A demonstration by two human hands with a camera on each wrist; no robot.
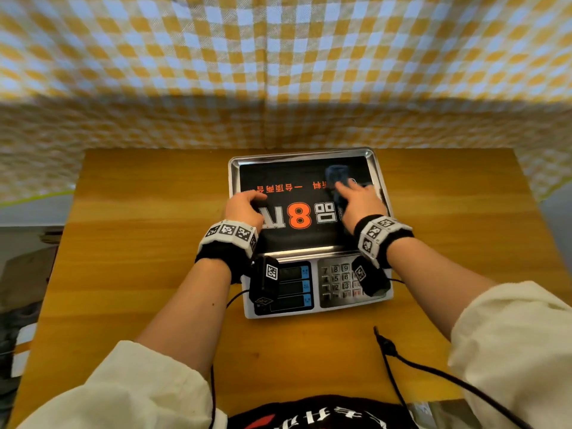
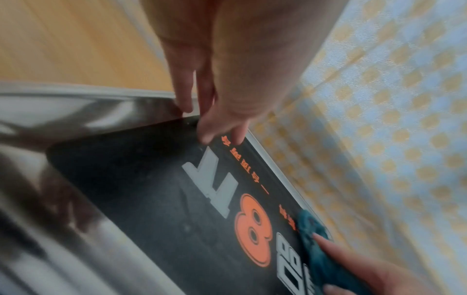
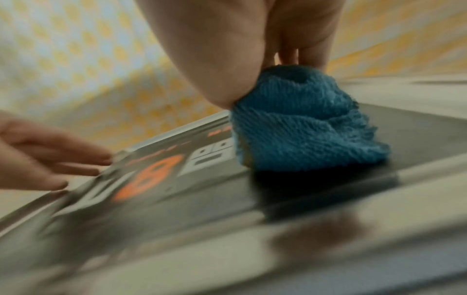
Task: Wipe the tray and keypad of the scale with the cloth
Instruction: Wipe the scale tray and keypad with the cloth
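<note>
A scale stands on the wooden table, and its steel tray (image 1: 305, 153) carries a black sticker with an orange 8. On the tray's right part, my right hand (image 1: 359, 199) grips a bunched blue cloth (image 1: 335, 174) and presses it down. In the right wrist view the cloth (image 3: 303, 129) bulges out under the thumb and fingers of that hand (image 3: 252, 59). My left hand (image 1: 244, 205) rests with straight fingers (image 2: 207, 137) on the tray's left edge (image 2: 76, 107) and holds nothing. The keypad (image 1: 337, 283) lies at the scale's front right, partly hidden by my right wrist's camera.
The scale's display panel (image 1: 291, 286) sits left of the keypad. A black cable (image 1: 402, 366) trails over the wooden table (image 1: 139, 227) near its front edge. A yellow and blue checked cloth (image 1: 278, 57) hangs behind the table.
</note>
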